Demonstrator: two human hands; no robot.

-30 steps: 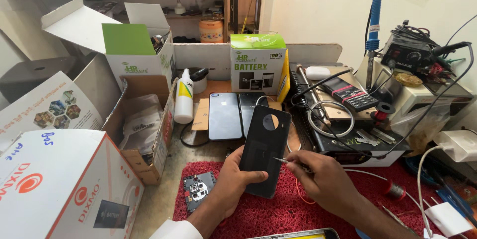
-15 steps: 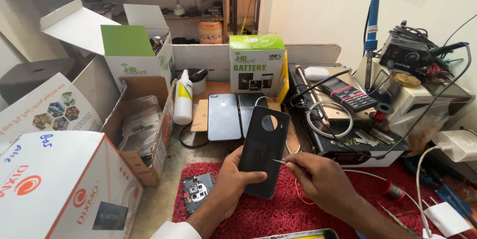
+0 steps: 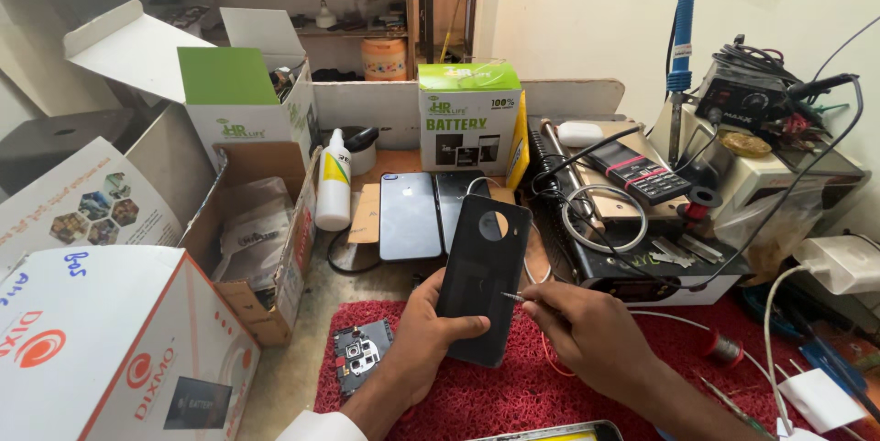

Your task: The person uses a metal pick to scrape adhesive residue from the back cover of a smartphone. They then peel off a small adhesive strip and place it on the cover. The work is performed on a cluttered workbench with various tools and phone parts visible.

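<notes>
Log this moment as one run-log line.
left hand: holds black phone back cover upright | right hand: thin metal tool tip at cover's right edge | red mat: circuit board lying left

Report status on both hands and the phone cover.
Left hand grips black phone back cover upright. Right hand holds thin metal tool, tip at cover's right edge. Camera module lies beside on red mat, clear.
</notes>
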